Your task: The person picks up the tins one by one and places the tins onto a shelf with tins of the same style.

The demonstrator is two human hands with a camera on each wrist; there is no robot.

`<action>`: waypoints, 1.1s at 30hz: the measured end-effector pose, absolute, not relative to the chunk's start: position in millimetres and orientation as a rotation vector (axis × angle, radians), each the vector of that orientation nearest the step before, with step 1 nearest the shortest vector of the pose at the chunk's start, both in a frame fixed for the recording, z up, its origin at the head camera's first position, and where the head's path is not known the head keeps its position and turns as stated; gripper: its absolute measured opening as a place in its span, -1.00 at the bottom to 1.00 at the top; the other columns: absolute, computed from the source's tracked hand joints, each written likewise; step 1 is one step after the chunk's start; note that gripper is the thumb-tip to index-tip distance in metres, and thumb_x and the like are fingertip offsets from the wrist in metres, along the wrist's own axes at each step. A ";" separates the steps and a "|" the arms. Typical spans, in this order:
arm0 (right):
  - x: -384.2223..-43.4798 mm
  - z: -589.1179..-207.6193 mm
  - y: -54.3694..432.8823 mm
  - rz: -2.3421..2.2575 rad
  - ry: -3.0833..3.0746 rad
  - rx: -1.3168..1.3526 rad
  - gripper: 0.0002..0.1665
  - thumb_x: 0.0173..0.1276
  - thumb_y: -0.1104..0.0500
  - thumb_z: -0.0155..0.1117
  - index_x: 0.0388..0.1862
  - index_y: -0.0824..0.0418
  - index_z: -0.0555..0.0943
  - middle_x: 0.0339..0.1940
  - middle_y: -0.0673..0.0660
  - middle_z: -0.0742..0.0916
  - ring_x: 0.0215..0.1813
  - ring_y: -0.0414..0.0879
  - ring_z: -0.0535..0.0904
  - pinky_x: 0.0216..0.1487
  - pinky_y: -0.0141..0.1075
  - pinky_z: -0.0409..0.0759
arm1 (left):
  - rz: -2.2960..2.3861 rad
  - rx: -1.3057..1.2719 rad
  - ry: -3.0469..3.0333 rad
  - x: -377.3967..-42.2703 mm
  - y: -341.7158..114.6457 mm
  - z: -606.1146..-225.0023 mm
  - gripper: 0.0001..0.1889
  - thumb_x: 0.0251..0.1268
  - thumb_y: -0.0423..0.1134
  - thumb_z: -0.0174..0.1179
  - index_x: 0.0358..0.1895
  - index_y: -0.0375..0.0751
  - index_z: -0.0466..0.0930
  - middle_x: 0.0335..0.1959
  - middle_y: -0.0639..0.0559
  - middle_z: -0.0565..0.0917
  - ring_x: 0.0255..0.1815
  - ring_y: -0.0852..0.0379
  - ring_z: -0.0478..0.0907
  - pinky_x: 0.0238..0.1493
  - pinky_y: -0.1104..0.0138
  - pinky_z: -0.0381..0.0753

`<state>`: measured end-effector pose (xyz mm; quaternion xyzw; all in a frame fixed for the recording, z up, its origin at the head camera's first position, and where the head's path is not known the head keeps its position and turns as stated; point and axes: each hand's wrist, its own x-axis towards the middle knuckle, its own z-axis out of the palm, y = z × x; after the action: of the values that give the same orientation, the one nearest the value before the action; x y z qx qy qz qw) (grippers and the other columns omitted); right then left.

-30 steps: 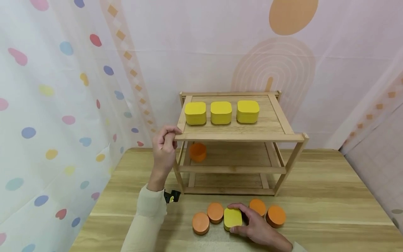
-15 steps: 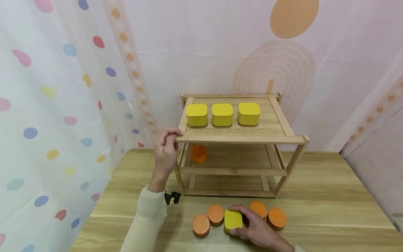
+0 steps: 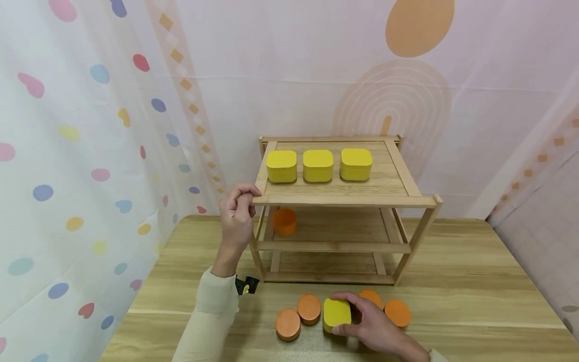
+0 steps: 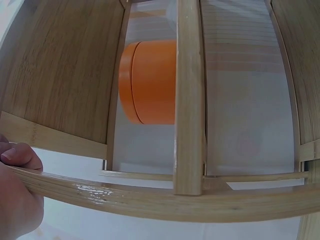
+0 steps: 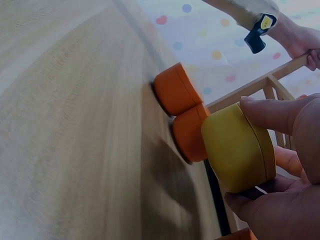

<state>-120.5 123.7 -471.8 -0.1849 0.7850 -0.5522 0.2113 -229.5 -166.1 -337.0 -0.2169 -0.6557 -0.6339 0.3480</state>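
Note:
In the head view my left hand (image 3: 237, 213) grips the front left corner of a wooden three-tier shelf rack (image 3: 339, 200), fingers curled over its top rail. My right hand (image 3: 375, 327) pinches a yellow rounded-square box (image 3: 336, 314) between thumb and fingers. The right wrist view has this yellow box (image 5: 235, 150) raised off the tabletop, with a shadow beneath. Three matching yellow boxes (image 3: 318, 166) stand in a row on the rack's top shelf. An orange round box (image 3: 284, 222) sits on the middle shelf at the left, partly behind a rail in the left wrist view.
Two orange round boxes (image 3: 288, 325) stand left of my right hand on the wooden table (image 3: 461, 291). Two more, including a far right orange box (image 3: 397, 313), are to its right, one partly covered by the hand. A patterned curtain (image 3: 289, 75) hangs behind.
My right hand has moved slightly to the right and up with the yellow box, which now overlaps less with its former spot. My left hand stays on the rack's corner.

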 end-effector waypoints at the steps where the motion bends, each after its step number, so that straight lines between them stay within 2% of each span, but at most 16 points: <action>1: -121.0 -470.2 123.7 -1.531 2.186 -0.514 -0.25 0.20 -0.01 0.47 0.35 0.14 0.45 0.13 0.14 0.62 -0.07 -0.05 0.55 -0.11 -0.31 0.56 | -1.645 -0.561 -1.701 -229.8 -166.2 -337.1 -0.74 0.38 -0.50 -0.18 -0.37 -0.46 0.52 -0.62 0.00 0.42 -0.71 0.19 0.23 -0.66 0.42 0.26; 4: -122.7 -466.5 123.8 -1.530 2.186 -0.516 -0.24 0.21 0.00 0.47 0.35 0.15 0.44 0.11 0.14 0.62 -0.06 -0.05 0.55 -0.10 -0.31 0.56 | -1.648 -0.558 -1.703 -230.1 -166.4 -337.8 -0.74 0.39 -0.50 -0.18 -0.37 -0.47 0.52 -0.63 -0.04 0.40 -0.71 0.20 0.23 -0.67 0.42 0.25; 9: -125.3 -462.7 125.3 -1.544 2.175 -0.574 -0.24 0.22 0.05 0.46 0.37 0.19 0.42 0.03 0.15 0.63 -0.11 -0.07 0.57 -0.14 -0.32 0.59 | -1.656 -0.554 -1.714 -230.2 -166.0 -339.1 -0.74 0.41 -0.48 -0.19 -0.34 -0.47 0.51 -0.68 0.02 0.37 -0.72 0.23 0.22 -0.68 0.42 0.23; 14: -130.0 -456.4 128.3 -1.527 2.222 -0.655 -0.29 0.24 0.05 0.45 0.34 0.13 0.44 0.08 0.16 0.61 -0.11 -0.11 0.56 -0.11 -0.30 0.59 | -1.664 -0.543 -1.715 -230.2 -166.3 -339.2 -0.75 0.41 -0.46 -0.19 -0.32 -0.48 0.50 -0.69 -0.06 0.34 -0.73 0.23 0.21 -0.68 0.43 0.22; 23: -141.4 -436.9 131.5 -1.543 2.207 -0.816 -0.33 0.29 0.09 0.40 0.35 0.21 0.44 0.02 0.18 0.63 -0.11 -0.12 0.56 -0.07 -0.29 0.59 | -1.683 -0.530 -1.716 -228.8 -167.7 -337.5 -0.75 0.42 -0.46 -0.19 -0.31 -0.47 0.50 -0.70 0.06 0.33 -0.74 0.22 0.20 -0.69 0.42 0.21; 28: -144.5 -425.3 136.4 -1.519 2.227 -0.872 -0.35 0.32 0.09 0.38 0.36 0.15 0.44 0.01 0.14 0.64 -0.10 -0.13 0.55 -0.04 -0.30 0.55 | -1.691 -0.522 -1.734 -228.1 -167.0 -337.6 -0.75 0.42 -0.45 -0.19 -0.31 -0.46 0.49 -0.69 0.04 0.34 -0.73 0.21 0.20 -0.69 0.41 0.21; 33: -146.6 -409.5 143.3 -1.555 2.204 -0.944 -0.36 0.34 0.17 0.36 0.37 0.17 0.43 0.01 0.18 0.64 -0.11 -0.13 0.57 -0.05 -0.28 0.58 | -1.687 -0.532 -1.723 -228.9 -166.5 -337.6 -0.76 0.41 -0.45 -0.19 -0.32 -0.47 0.49 -0.68 0.01 0.34 -0.72 0.23 0.21 -0.68 0.43 0.21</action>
<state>-146.6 143.3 -409.5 -0.3269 0.7635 -0.5387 0.1413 -228.9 -166.5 -337.6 -0.2034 -0.6586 -0.6450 0.3299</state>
